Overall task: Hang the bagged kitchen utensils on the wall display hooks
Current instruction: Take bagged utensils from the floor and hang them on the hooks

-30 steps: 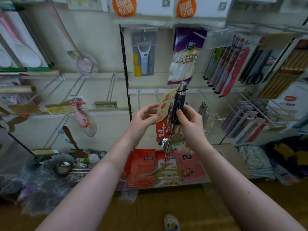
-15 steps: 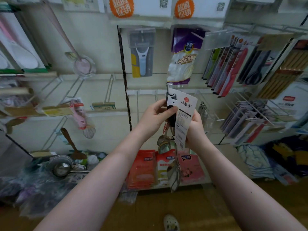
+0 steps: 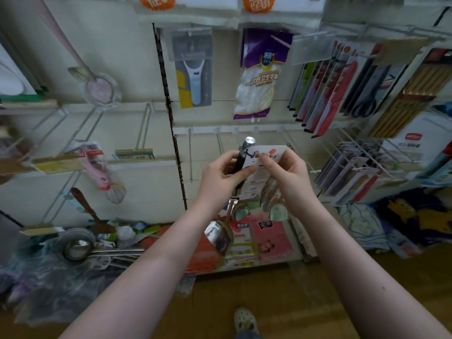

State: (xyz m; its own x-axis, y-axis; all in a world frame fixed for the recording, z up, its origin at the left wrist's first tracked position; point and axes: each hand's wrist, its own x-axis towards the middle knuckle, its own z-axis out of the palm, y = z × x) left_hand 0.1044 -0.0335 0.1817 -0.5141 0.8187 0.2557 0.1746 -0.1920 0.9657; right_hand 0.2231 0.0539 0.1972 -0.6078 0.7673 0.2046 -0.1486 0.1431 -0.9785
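Observation:
I hold a steel ladle (image 3: 220, 234) with a black handle and a shiny cap upright in front of the wall. My left hand (image 3: 221, 178) grips the handle. A white label card (image 3: 267, 157) hangs from a black loop at the handle's top, and my right hand (image 3: 285, 173) pinches that card near its upper edge. The ladle's bowl hangs below my wrists. Bare white wire hooks (image 3: 221, 143) stick out of the rail just behind and above the card.
A peeler pack (image 3: 193, 69) and a purple glove bag (image 3: 260, 74) hang above. Knife packs (image 3: 325, 86) fill hooks at right. A pink whisk (image 3: 102, 172) and brown spatula (image 3: 89, 211) hang at left. Steel ladles (image 3: 78, 248) lie on the low shelf beside red packets (image 3: 266, 237).
The ladle turned from tilted to upright in my hands. The card flipped round to its white side, and my right hand moved from the handle up to the card's top.

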